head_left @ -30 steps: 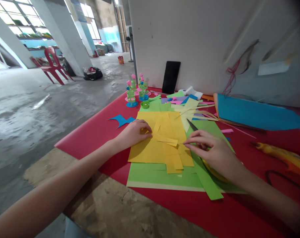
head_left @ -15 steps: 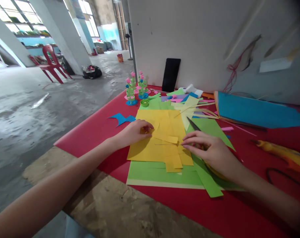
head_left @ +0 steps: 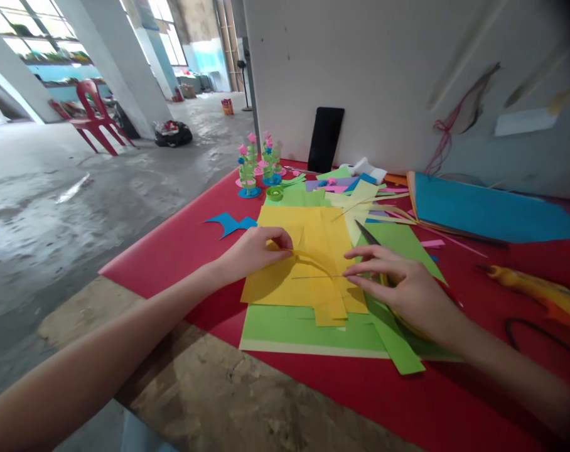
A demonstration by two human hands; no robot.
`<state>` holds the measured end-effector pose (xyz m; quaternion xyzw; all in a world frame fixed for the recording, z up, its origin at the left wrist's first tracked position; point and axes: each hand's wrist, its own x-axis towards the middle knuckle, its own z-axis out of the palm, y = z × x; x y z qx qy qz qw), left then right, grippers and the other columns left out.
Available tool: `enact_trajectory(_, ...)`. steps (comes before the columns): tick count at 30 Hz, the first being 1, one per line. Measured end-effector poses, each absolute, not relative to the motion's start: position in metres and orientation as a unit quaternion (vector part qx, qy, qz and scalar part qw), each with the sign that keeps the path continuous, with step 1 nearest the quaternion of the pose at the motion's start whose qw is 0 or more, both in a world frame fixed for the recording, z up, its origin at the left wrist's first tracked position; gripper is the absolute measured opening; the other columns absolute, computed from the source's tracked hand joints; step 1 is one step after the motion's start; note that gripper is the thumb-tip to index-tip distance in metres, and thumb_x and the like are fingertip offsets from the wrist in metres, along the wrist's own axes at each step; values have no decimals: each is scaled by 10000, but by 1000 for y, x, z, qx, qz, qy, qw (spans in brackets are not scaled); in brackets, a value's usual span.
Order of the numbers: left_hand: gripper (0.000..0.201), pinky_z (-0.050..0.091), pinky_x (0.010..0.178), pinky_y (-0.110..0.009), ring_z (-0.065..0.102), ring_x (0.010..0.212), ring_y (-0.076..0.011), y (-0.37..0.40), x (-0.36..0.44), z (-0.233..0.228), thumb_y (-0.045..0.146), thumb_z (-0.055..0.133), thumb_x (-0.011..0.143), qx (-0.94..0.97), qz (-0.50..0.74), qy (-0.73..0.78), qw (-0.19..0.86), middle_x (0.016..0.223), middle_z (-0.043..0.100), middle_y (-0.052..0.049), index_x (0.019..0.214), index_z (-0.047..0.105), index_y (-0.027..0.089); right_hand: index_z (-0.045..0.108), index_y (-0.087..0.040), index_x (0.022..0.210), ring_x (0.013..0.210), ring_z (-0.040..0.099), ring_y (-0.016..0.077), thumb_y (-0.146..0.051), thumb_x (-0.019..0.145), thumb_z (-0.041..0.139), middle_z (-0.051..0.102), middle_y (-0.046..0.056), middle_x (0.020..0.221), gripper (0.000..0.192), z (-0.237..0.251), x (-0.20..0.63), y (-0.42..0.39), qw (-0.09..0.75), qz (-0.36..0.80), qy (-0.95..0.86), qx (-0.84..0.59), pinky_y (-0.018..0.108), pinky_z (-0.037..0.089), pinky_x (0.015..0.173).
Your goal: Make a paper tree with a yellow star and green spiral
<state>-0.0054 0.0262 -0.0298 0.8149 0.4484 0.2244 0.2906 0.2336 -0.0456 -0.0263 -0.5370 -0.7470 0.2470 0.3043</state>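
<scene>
My left hand (head_left: 257,250) pinches one end of a narrow yellow paper strip (head_left: 312,258), which arches up off the stack of yellow paper (head_left: 285,285). My right hand (head_left: 398,285) pinches the strip's other end between thumb and forefinger. The yellow stack lies on green sheets (head_left: 308,333) on the red table cover (head_left: 181,242). A dark blade tip (head_left: 366,235) pokes out just behind my right hand.
Small paper flower models (head_left: 257,169) and a green paper coil (head_left: 275,193) stand at the back. A black phone (head_left: 326,139) leans on the white wall. Blue sheets (head_left: 483,213) lie at the right, a blue scrap (head_left: 229,224) at the left, loose coloured strips behind.
The yellow strip lay flat on the stack a second ago; now it is lifted and bowed between both hands. The camera view has shifted slightly.
</scene>
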Motion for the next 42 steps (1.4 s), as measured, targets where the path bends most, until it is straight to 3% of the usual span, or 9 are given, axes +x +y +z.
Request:
enact_trajectory(6, 104, 450, 716, -226, 590, 764, -125, 1, 8, -17, 237, 543, 748, 794, 257, 440, 333, 802, 649, -12, 784, 607, 164, 699, -299, 750, 1001, 553, 183, -316, 745, 607, 604, -20, 1097, 93, -19, 222, -58, 345, 244, -737, -527, 314, 423, 855)
enact_trajectory(10, 78, 446, 726, -219, 580, 768, -119, -11, 13, -9, 222, 582, 731, 752, 291, 412, 425, 792, 645, -6, 767, 625, 168, 699, -278, 741, 881, 610, 155, -271, 731, 619, 677, -21, 920, 81, -14, 218, -64, 356, 242, -719, -546, 255, 470, 778)
enact_trajectory(14, 74, 450, 693, -183, 590, 763, -100, -16, 13, -7, 219, 632, 709, 672, 345, 408, 513, 815, 660, 16, 775, 642, 187, 696, -265, 713, 817, 630, 172, -351, 701, 639, 701, -19, 825, 103, -11, 219, -64, 357, 277, -679, -579, 267, 498, 759)
enact_trajectory(17, 141, 466, 689, -184, 613, 801, -112, -19, 13, -11, 267, 645, 712, 604, 374, 406, 576, 858, 678, 22, 845, 657, 219, 702, -271, 710, 786, 646, 174, -395, 687, 649, 708, -17, 826, 137, -9, 218, -65, 351, 327, -645, -595, 255, 520, 715)
enact_trajectory(21, 259, 467, 834, -233, 606, 962, -157, -25, 17, -14, 274, 630, 735, 584, 343, 362, 640, 1009, 678, 8, 991, 649, 238, 711, -262, 738, 745, 663, 172, -382, 642, 695, 714, 2, 775, 154, -7, 213, -67, 381, 468, -536, -591, 218, 539, 647)
enact_trajectory(25, 207, 449, 889, -214, 573, 1049, -166, -35, 23, -11, 273, 586, 771, 620, 327, 335, 630, 1056, 670, 4, 944, 685, 217, 711, -258, 707, 722, 663, 149, -338, 623, 721, 714, 2, 753, 116, -7, 208, -70, 392, 534, -494, -563, 189, 537, 649)
enact_trajectory(32, 199, 509, 764, -270, 642, 890, -207, -38, 27, -16, 356, 613, 729, 552, 354, 433, 618, 851, 724, -16, 748, 718, 189, 714, -247, 755, 740, 667, 197, -355, 650, 695, 713, 33, 807, 152, -5, 209, -73, 366, 506, -530, -574, 268, 558, 657)
enact_trajectory(36, 148, 494, 804, -273, 640, 893, -193, -35, 25, -22, 301, 629, 730, 495, 394, 384, 673, 845, 723, -22, 709, 710, 178, 712, -242, 731, 730, 668, 194, -365, 642, 700, 714, 29, 787, 152, -7, 209, -71, 366, 484, -543, -581, 247, 557, 631)
enact_trajectory(42, 108, 499, 790, -261, 649, 831, -166, -34, 25, -22, 254, 640, 732, 501, 409, 361, 672, 846, 719, -19, 761, 712, 179, 701, -229, 735, 707, 666, 155, -358, 659, 693, 714, 15, 722, 150, -6, 208, -72, 385, 502, -509, -584, 191, 536, 649)
